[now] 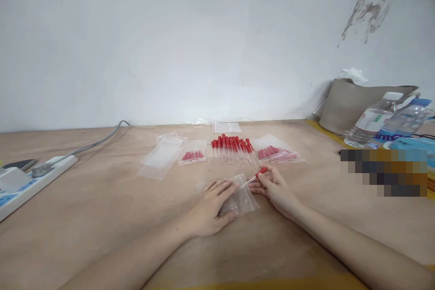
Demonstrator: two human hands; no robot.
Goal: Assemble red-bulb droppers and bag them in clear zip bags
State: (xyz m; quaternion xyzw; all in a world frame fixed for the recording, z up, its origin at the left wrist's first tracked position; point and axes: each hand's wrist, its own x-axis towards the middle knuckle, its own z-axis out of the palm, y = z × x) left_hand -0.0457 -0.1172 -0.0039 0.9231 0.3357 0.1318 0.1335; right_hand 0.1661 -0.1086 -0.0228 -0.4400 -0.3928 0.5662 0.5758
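Note:
My left hand (pixel 212 204) lies flat on a clear zip bag (pixel 244 197) on the wooden table (pixel 102 217), pressing it down. My right hand (pixel 273 186) holds a glass dropper with a red bulb (pixel 258 174) by its bulb end, the glass tip pointing into the bag's mouth. Behind the hands lies a row of several loose red-bulb droppers (pixel 234 147).
A filled bag of droppers (pixel 193 156) lies left of the row and more filled bags (pixel 277 153) lie right of it. Empty clear bags (pixel 163 158) lie further left. A white power strip (pixel 32 181) is at the left edge; water bottles (pixel 370 122) and a grey bag (pixel 343 104) stand at the right.

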